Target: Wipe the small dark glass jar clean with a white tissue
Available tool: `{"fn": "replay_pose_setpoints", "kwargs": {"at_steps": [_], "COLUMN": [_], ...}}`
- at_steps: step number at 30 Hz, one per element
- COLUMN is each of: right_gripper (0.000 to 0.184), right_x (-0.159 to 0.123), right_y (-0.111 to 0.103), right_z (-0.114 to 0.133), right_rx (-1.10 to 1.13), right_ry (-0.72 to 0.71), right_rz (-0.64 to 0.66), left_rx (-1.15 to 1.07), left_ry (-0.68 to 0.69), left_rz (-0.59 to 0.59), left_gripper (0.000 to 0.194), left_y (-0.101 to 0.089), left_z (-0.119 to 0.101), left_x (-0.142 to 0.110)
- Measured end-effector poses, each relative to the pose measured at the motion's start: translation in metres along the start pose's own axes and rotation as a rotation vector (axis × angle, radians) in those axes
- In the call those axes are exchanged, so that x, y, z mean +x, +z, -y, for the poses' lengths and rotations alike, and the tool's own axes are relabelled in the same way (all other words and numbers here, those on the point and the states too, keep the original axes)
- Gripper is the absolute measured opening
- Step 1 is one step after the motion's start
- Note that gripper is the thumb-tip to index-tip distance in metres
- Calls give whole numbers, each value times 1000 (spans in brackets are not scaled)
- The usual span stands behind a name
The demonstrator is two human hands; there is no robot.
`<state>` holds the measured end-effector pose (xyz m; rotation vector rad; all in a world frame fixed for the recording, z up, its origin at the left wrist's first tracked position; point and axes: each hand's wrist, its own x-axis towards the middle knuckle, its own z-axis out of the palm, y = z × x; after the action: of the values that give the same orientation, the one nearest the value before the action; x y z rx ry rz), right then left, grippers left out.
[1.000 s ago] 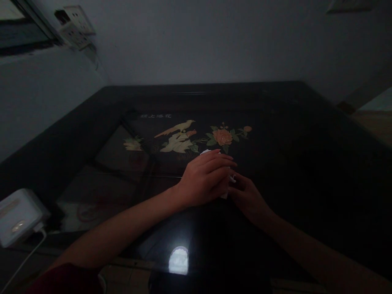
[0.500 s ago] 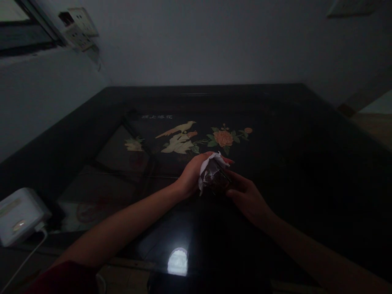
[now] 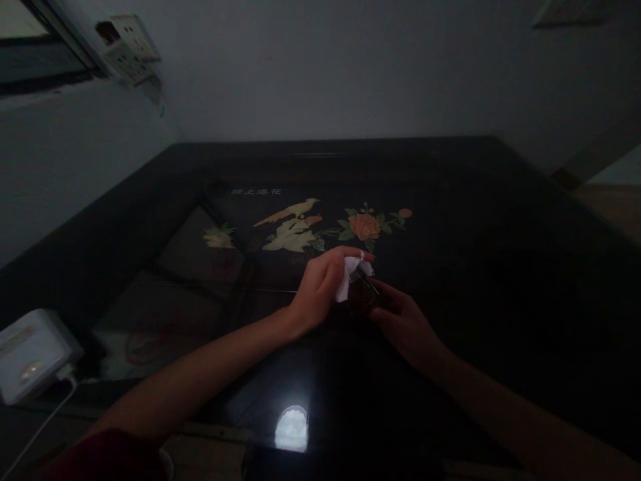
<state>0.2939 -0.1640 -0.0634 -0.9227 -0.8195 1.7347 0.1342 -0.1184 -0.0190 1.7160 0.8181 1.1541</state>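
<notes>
My left hand (image 3: 319, 284) is closed on a crumpled white tissue (image 3: 347, 277), its fingers bent over the top edge of a small dark object. That object (image 3: 361, 299) looks like a brownish see-through glass or jar with a straight bright rim; the dim light hides its exact kind. From the right side, my right hand (image 3: 404, 322) grips it between thumb and fingers. Both hands are over the near middle of a glossy black table (image 3: 481, 220). The tissue touches the rim, and part of it is hidden by my left fingers.
Bird and flower inlay (image 3: 364, 226) decorates the tabletop beyond my hands. A white box (image 3: 37, 354) with a cable sits at the left edge. Power sockets (image 3: 129, 60) hang on the wall at the far left. Light reflects off the table's near side.
My left fingers have curled in and gathered the tissue, which was spread wider over the object's mouth. More of the brownish object shows now. My right hand has kept its grip.
</notes>
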Motion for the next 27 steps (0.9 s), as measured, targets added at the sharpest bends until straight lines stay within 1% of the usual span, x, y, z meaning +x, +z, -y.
{"fn": "replay_pose_setpoints", "kwargs": {"at_steps": [3, 5, 7, 8, 10, 11, 13, 17, 19, 23, 25, 27], "right_gripper": [49, 50, 52, 53, 53, 53, 52, 54, 57, 57, 59, 61], "right_x": [-1, -1, -2, -2, -2, -2, -2, -2, -1, -1, -1, -1], "right_y": [-1, -2, -4, -4, -4, -4, -2, -1, -2, -4, -5, -4], "right_z": [0, -1, -2, -2, -1, 0, 2, 2, 1, -2, -3, -3], "right_rx": [-33, -53, -60, -60, -67, -75, -85, -89, -88, -68, -45, -21], "right_ry": [-11, -17, -11, -6, -7, -9, -6, 17, 21, 16, 16, 12], "right_rz": [10, 14, 5, -2, -13, -14, -19, -31, -34, -16, -3, -4], "left_rx": [226, 343, 425, 450, 456, 434, 330, -75, -262, -536, -649, -743], "left_ry": [298, 451, 523, 531, 503, 463, 327, -100, -276, -481, -548, -579], "left_rz": [85, 138, 182, 205, 254, 271, 292, 262, 250, 233, 214, 181], "left_gripper": [36, 32, 30, 30, 31, 31, 32, 36, 37, 35, 35, 33], "left_y": [-3, -5, -6, -7, -8, -9, -10, -10, -10, -6, -2, 2], "left_z": [-3, -5, -8, -9, -13, -15, -17, -9, -2, 3, 5, 8], "left_x": [-1, 0, 2, 3, 6, 7, 10, 13, 14, 15, 15, 12]}}
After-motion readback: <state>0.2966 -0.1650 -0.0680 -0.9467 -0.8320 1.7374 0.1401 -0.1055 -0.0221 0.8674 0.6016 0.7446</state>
